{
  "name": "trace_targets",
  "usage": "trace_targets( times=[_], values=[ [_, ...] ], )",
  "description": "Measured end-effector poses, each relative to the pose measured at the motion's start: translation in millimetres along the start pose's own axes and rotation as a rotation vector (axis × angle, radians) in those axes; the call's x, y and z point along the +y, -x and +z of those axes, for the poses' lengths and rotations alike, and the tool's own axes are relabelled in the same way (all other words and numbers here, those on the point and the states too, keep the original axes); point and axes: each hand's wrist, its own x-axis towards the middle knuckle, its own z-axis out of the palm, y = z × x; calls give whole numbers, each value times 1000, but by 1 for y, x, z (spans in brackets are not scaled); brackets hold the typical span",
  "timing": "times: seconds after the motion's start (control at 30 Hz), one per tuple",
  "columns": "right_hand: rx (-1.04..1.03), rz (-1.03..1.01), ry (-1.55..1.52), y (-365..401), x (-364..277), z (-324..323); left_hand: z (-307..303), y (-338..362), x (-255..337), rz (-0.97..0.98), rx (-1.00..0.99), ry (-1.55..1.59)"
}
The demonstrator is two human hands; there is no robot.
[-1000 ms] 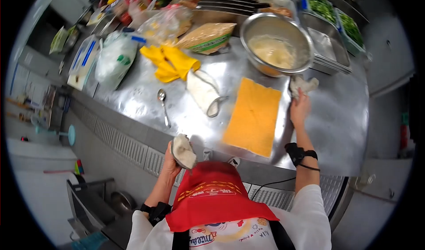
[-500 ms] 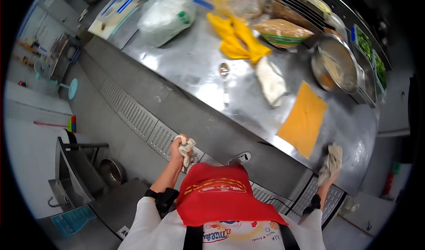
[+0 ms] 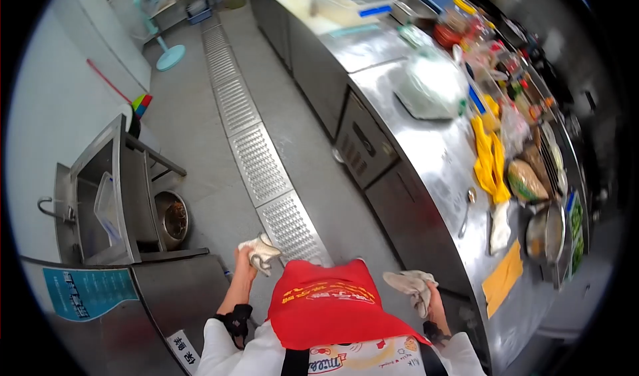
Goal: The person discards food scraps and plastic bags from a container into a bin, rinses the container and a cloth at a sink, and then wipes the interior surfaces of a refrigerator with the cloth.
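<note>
My left hand (image 3: 245, 264) is closed around a crumpled off-white cloth (image 3: 262, 252), held over the floor left of my red apron (image 3: 326, 296). On the other side, my right hand (image 3: 434, 301) grips a greyish-white cloth (image 3: 410, 284) that droops from the fingers beside the counter front. Folds hide part of the fingers on both hands. The steel counter (image 3: 426, 156) runs along my right. On it lie a spoon (image 3: 468, 211), yellow rubber gloves (image 3: 490, 163), a white cloth (image 3: 499, 228) and an orange-yellow cloth (image 3: 502, 277), all apart from my hands.
A metal floor drain (image 3: 256, 159) runs ahead. To the left stand a steel sink (image 3: 93, 216) and a bowl with brown contents (image 3: 172, 219) below. The counter also bears a plastic bag (image 3: 432, 86), a mixing bowl (image 3: 546, 233) and a clear tub (image 3: 349, 6).
My view has turned left, so the counter now sits at the right and more of the drain shows. My right hand has come off the counter's edge with its cloth. Both hands still hold cloths.
</note>
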Motion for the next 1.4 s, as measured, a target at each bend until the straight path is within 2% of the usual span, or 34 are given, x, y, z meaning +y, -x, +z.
trace_targets(
  times=[0.03,0.1,0.2,0.23,0.33,0.4,0.5,0.6,0.63,0.67,0.73,0.77,0.83,0.9,0.97,1.0,1.03,1.07,1.1,1.13,1.2,1.27,1.33,1.37,1.4],
  values=[
    [-67,-9,140,-22,-12,28,-5,9,13,52,74,-4],
    [-191,24,374,-48,-46,93,-28,5,20,25,168,97],
    [-246,65,562,-93,-78,175,-29,-6,46,85,270,97],
    [-244,-24,603,-110,-83,201,-22,-9,60,124,297,71],
    [-374,27,520,-145,-112,280,-15,-39,96,254,307,144],
    [-432,-2,516,-173,-130,333,-19,-63,126,210,372,86],
    [-385,-95,527,-230,-148,405,-24,-96,162,139,439,19],
    [-518,-25,624,-271,-174,501,-50,-130,176,76,689,-115],
    [-602,-10,536,-285,-177,537,-55,-130,182,47,632,-111],
    [-641,-9,637,-298,-181,575,-61,-123,183,2,582,-105],
    [-707,9,857,-319,-186,646,-56,-119,184,73,451,273],
    [-708,-36,833,-330,-180,678,-73,-119,180,1,415,366],
    [-725,-136,771,-348,-167,749,-85,-141,193,32,495,470],
    [-734,-82,801,-353,-163,810,-97,-155,193,50,592,574],
    [-731,-27,891,-362,-155,867,-105,-178,210,217,672,491],
    [-692,-99,893,-377,-145,888,-113,-204,225,204,704,485],
    [-667,-88,871,-389,-139,906,-103,-226,251,339,677,473],
    [-575,-155,883,-400,-131,927,-99,-247,285,269,597,521],
    [-555,-149,902,-401,-132,943,-88,-270,323,125,713,572],
    [-545,-160,876,-399,-131,961,-89,-298,356,80,643,559],
    [-595,-203,774,-434,-124,987,-45,-334,456,149,616,288],
    [-502,-123,836,-426,-129,1022,-22,-371,531,212,448,113],
    [-425,-106,733,-425,-127,1061,-7,-416,592,304,405,151],
    [-385,-96,675,-428,-123,1080,3,-427,628,267,432,110],
    [-391,-91,675,-434,-119,1101,6,-453,650,401,458,185]
  ],
)
